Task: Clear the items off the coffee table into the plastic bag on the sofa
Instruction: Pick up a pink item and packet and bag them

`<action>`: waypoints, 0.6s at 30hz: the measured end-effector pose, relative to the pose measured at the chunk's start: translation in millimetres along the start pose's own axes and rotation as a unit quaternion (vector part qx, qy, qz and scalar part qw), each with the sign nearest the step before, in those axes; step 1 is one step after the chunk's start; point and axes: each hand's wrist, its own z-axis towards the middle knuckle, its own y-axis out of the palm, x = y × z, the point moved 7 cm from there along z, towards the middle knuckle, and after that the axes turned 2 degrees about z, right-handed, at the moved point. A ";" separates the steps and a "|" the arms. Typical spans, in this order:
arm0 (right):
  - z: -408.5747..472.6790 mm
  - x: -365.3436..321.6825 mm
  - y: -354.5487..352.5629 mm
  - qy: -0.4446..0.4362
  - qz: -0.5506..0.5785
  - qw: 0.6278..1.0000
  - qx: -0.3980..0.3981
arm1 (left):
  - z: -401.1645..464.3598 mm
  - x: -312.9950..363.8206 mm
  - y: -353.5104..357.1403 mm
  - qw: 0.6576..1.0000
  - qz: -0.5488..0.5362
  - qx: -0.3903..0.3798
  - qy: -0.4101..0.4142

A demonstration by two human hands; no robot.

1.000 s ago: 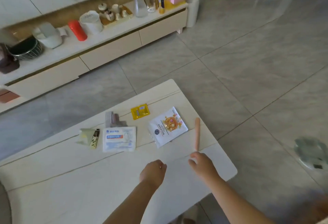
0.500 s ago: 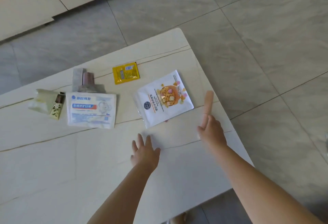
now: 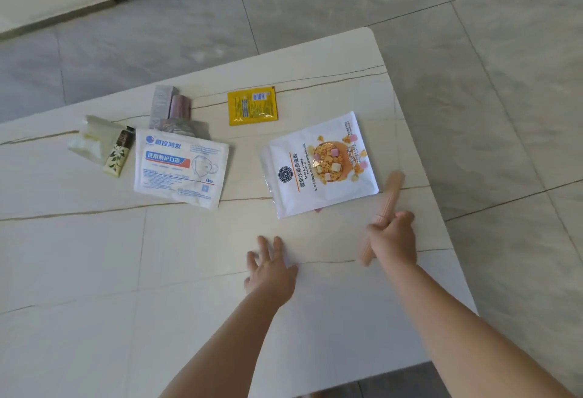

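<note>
Since a second ago: right hand (image 3: 392, 237) has closed round the pink stick (image 3: 390, 193), lifting its near end. Coffee table (image 3: 94, 271), left to right — pale green packet (image 3: 91, 143) touching a small floral sachet (image 3: 118, 157); white mask packet (image 3: 181, 167) overlapping grey wrappers (image 3: 172, 110); yellow sachet (image 3: 252, 106); cereal pouch (image 3: 321, 164), just beside the stick. Left hand (image 3: 271, 271) — fingers spread, holding nothing, near the pouch. Plastic bag not in view.
</note>
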 end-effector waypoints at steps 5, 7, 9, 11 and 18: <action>-51.1 14.1 25.0 0.052 0.108 0.990 -0.067 | -1.9 -7.4 -21.5 0.999 0.007 -0.037 0.034; -72.2 13.3 32.5 0.057 0.148 0.984 -0.083 | -7.5 -8.5 -32.4 0.995 -0.082 -0.047 0.033; -95.8 7.8 45.1 0.057 0.178 0.977 -0.107 | -19.9 -6.7 -40.8 0.973 -0.218 -0.070 0.032; -118.9 -1.1 61.1 0.043 0.192 0.970 -0.140 | -37.8 -2.5 -45.5 0.922 -0.366 -0.124 0.026; -175.6 -67.7 125.2 -0.102 0.091 0.961 -0.242 | -52.2 -52.1 -95.1 0.818 -0.561 -0.129 0.012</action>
